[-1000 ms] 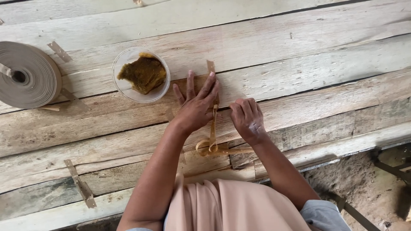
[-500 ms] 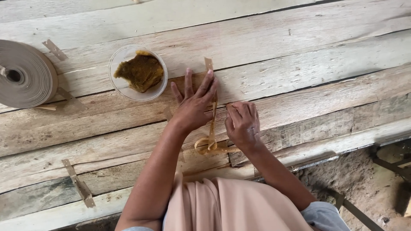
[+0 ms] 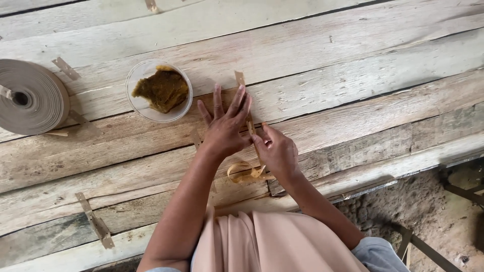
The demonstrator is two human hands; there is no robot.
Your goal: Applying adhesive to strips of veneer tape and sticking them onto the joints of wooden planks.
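Note:
My left hand (image 3: 225,127) lies flat on the wooden planks (image 3: 322,85) with fingers spread, pressing down a thin brown strip (image 3: 241,80) that runs away from me. My right hand (image 3: 276,151) sits just to its right, fingers curled and pinching the same strip near the left hand's fingertips. Below both hands the strip's near end curls into a loose loop (image 3: 244,173).
A clear round bowl (image 3: 137,103) holding brown paste (image 3: 162,89) stands left of my hands. A large roll of brown tape (image 3: 30,96) lies at the far left. Short strip offcuts (image 3: 94,221) lie on the planks. Bare ground (image 3: 418,211) shows beyond the plank edge at lower right.
My right hand has shifted slightly left and forward, closing up against the left hand on the strip. The left hand stays pressed flat.

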